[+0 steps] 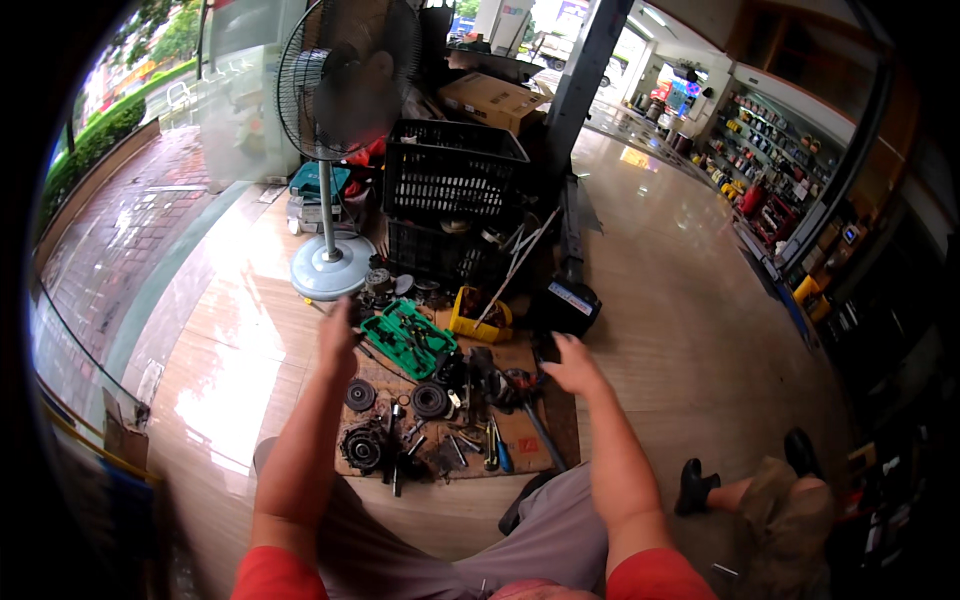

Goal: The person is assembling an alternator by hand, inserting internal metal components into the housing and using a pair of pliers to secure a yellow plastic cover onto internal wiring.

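Observation:
My left hand [338,328] is stretched forward at the left edge of the cardboard, slightly blurred, its fingers apart and nothing seen in them. Beside it lies an open green tool case [408,338] with tools inside. My right hand [574,366] hovers over the cardboard's right side, fingers apart, with no held thing showing. Near its fingertips are a dark greasy metal assembly [492,383] and a long dark bar [543,432]. Between my arms lie a round gear-like part [364,447], a black ring-shaped part [430,400], a blue-handled screwdriver [503,455] and several sockets.
Behind the cardboard [525,352] stand a yellow bin [480,316], a black container [566,305], stacked black crates [455,170] and a floor fan [330,255]. A metal post [590,80] rises behind. Another person's legs [780,500] are at the lower right.

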Tool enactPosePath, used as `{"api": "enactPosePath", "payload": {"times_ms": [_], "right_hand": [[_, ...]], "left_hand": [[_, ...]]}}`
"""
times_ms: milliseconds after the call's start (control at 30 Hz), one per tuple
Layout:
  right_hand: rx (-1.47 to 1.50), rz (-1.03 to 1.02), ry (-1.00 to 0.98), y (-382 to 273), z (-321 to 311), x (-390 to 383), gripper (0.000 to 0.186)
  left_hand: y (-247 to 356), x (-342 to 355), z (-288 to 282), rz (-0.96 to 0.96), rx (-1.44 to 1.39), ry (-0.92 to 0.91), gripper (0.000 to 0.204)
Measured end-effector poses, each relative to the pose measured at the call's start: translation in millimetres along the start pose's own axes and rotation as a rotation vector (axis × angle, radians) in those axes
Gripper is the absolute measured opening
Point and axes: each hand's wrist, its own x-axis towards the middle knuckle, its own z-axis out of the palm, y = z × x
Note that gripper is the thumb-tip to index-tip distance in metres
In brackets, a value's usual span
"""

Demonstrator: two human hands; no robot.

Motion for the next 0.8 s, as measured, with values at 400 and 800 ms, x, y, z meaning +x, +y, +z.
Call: {"api": "enactPosePath", "payload": {"times_ms": [400,800], "right_hand": [[0.774,-0.297,-0.016,-142.2,92.2,22.7,0.028],[0.738,-0.138,0.084,-161.0,72.9,23.1,0.021]], "left_hand": [[-30.6,-38.0,71.1,0.057,0.041,-0.438,0.04],[-28.2,-31.2,71.1,-0.071,-0.134,-0.361,0.033]]}}
